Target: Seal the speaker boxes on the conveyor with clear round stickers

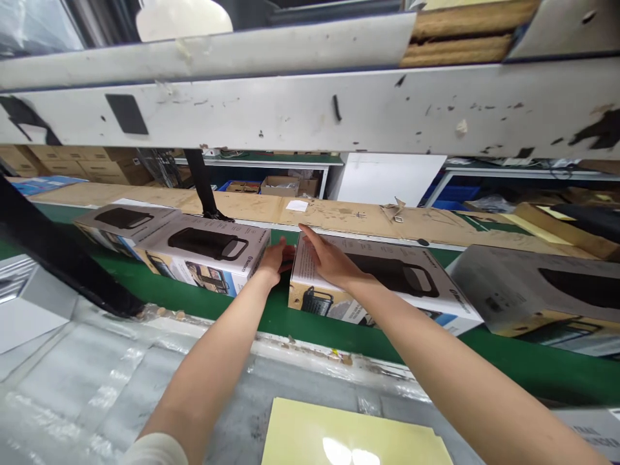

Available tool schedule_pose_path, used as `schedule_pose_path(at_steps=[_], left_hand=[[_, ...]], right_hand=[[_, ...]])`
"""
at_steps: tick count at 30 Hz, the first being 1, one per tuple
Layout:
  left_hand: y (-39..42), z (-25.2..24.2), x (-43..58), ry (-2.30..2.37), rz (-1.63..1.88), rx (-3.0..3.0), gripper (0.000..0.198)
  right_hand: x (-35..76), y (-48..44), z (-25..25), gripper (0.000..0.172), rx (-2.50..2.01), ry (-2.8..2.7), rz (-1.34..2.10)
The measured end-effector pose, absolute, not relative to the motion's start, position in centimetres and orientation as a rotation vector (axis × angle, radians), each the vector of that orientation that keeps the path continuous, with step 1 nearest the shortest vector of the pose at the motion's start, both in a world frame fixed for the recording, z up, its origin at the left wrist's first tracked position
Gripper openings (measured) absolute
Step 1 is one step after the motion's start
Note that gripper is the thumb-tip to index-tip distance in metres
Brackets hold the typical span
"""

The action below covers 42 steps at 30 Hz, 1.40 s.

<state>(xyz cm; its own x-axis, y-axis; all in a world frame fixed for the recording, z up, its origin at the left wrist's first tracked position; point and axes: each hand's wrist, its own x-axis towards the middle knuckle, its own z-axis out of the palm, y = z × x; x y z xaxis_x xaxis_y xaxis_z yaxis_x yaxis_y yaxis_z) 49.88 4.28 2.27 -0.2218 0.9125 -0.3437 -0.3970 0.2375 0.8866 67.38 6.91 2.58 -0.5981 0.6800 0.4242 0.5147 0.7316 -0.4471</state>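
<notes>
Two printed product boxes stand close to my hands on the green strip (194, 297). My left hand (276, 259) is in the gap between them, beside the right end of the left speaker box (208, 248); its fingers point toward the other box, apart and gripping nothing. Whether it touches the left box I cannot tell. Over the top of the right speaker box (387, 271) my right hand (334, 259) lies stretched out, near that box's left end. Its fingers are straight, and the forearm hides part of the box. Both boxes show a dark speaker with a handle.
More boxes line the green strip: one at the far left (121, 219), one at the right (542, 297). A scuffed white beam (290, 116) crosses above my hands. Black posts (198, 181) rise from the bench. Yellow sheets (349, 433) lie in front; cardboard (339, 206) covers the ledge behind.
</notes>
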Motion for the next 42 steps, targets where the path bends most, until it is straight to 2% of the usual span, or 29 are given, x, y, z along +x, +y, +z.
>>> schedule_pose_path(at_steps=[5,10,13,16,20,25,30,37,39,42], left_hand=[[3.5,1.5,49.2,1.165,1.366,0.454,0.046],[3.8,1.5,48.7,1.132,1.372,0.426,0.033],[3.1,1.4,48.9,1.127,1.384,0.425,0.033],[1.1,0.8,49.6,1.05,1.336,0.657,0.023],[-1.0,-0.2,50.1,1.071,1.252,1.009,0.054],[-1.1,-0.2,49.9,1.082,1.274,0.985,0.057],[-1.3,0.3,49.5,1.063,1.293,0.942,0.064],[-1.0,0.0,49.3,1.016,1.329,0.909,0.061],[-1.0,0.0,49.3,1.051,1.357,0.891,0.057],[-1.2,0.2,49.3,1.129,1.415,0.88,0.052]], right_hand=[[65.3,10.5,2.8,0.099,-0.773,-2.379,0.479],[63.0,13.3,3.0,0.097,-0.741,-2.425,0.499],[62.0,14.0,2.6,0.095,-0.774,-2.392,0.496],[61.5,14.3,2.5,0.096,-0.822,-2.349,0.517],[62.0,14.0,3.3,0.099,-0.782,-2.306,0.634],[63.3,12.7,3.3,0.092,-0.713,-2.228,0.672],[62.5,12.5,1.4,0.103,-1.051,-2.186,0.55],[58.4,12.7,1.7,0.114,-1.289,-2.167,0.51],[56.8,11.6,2.2,0.111,-1.37,-2.13,0.519],[54.8,9.5,3.2,0.094,-1.465,-2.082,0.58]])
